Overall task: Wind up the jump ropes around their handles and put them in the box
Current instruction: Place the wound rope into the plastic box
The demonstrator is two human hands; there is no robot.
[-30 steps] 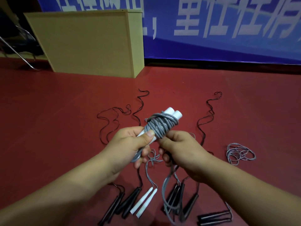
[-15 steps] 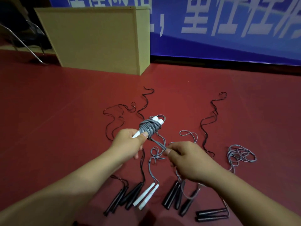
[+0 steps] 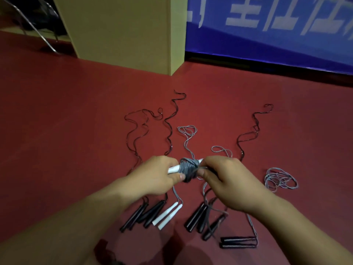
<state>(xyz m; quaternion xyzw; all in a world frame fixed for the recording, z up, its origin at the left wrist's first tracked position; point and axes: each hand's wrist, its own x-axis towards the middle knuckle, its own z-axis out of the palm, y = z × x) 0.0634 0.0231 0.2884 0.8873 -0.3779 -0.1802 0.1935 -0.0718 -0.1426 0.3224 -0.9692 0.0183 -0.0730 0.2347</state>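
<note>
Left hand (image 3: 160,175): fingers curled round white handles (image 3: 174,169).
Right hand (image 3: 227,180): pinches grey rope (image 3: 188,169) wound there.
Box (image 3: 122,29): beyond, well apart.
Floor (image 3: 66,131): red, bare leftward; other ropes (image 3: 156,213) below hands.

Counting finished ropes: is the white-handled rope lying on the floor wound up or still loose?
Loose. Its white handles lie side by side on the floor, bare of cord; the grey cord trails away from them.

grey rope (image 3: 188,169), white handles (image 3: 174,169), red floor (image 3: 76,131), blue banner (image 3: 267,25)
</note>
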